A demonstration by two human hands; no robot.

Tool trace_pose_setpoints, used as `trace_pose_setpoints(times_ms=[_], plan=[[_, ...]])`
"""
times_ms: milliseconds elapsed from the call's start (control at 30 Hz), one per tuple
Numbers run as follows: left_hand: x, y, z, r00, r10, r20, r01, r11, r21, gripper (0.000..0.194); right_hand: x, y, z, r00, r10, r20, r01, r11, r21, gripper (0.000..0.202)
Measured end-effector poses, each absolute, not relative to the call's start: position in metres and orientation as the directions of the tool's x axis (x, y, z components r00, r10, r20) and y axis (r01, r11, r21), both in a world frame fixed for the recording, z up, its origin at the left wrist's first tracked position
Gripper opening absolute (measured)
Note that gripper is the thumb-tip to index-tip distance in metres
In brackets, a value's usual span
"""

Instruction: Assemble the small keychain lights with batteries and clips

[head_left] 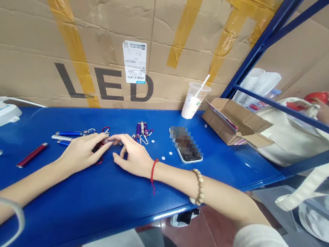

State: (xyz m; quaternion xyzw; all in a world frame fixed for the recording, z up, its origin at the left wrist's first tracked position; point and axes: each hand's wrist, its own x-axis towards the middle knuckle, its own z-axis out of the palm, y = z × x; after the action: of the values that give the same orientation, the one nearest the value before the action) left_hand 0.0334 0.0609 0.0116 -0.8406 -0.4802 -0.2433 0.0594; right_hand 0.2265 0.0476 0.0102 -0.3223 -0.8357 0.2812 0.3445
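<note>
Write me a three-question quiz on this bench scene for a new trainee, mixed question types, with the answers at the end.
1. Multiple choice: which hand grips the shiny dark red piece?
A) the left hand
B) the right hand
C) neither

2. True or false: a red string bracelet is worn at the wrist of the right hand.

3. Fill in the blank: the large black letters on the brown cardboard behind the blue table read ____.

Key: 1. A; 2. True; 3. LED
</note>
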Motion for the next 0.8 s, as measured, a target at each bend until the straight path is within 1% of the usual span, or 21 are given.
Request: trace_pose_setpoints(times_ms=[67, 167, 300, 400, 533, 600, 700, 800], plan=[[0.033, 0.06, 0.016, 0.37, 0.791, 0.488, 0.852, -0.498, 0.162, 0.034, 0.227, 0.047, 0.01, -0.563, 0.729, 0.39, 0.337, 0.633, -0.697, 0.047], [0.032, 0.058, 0.026, 0.212, 0.802, 0.558, 0.885, -0.4, 0.239, 0.032, 0.227, 0.048, 0.01, -0.567, 0.73, 0.381, 0.336, 0.628, -0.702, 0.054], [0.026, 0.058, 0.038, 0.037, 0.833, 0.552, 0.919, -0.245, 0.309, 0.03, 0.226, 0.049, 0.006, -0.567, 0.73, 0.382, 0.348, 0.633, -0.691, 0.052], [0.021, 0.059, 0.047, -0.022, 0.829, 0.559, 0.909, -0.216, 0.356, 0.032, 0.226, 0.051, 0.003, -0.553, 0.732, 0.398, 0.342, 0.635, -0.692, 0.049], [0.014, 0.057, 0.058, -0.065, 0.745, 0.664, 0.878, -0.273, 0.392, 0.032, 0.224, 0.053, 0.001, -0.524, 0.727, 0.443, 0.364, 0.662, -0.656, 0.034], [0.012, 0.054, 0.061, -0.057, 0.704, 0.708, 0.869, -0.314, 0.382, 0.032, 0.224, 0.054, 0.002, -0.518, 0.728, 0.448, 0.385, 0.666, -0.639, 0.028], [0.012, 0.05, 0.064, 0.025, 0.687, 0.727, 0.854, -0.393, 0.342, 0.031, 0.224, 0.055, 0.004, -0.508, 0.737, 0.446, 0.428, 0.666, -0.611, 0.025], [0.013, 0.048, 0.068, 0.128, 0.715, 0.688, 0.817, -0.47, 0.335, 0.026, 0.224, 0.057, 0.005, -0.509, 0.727, 0.461, 0.441, 0.68, -0.586, 0.024]])
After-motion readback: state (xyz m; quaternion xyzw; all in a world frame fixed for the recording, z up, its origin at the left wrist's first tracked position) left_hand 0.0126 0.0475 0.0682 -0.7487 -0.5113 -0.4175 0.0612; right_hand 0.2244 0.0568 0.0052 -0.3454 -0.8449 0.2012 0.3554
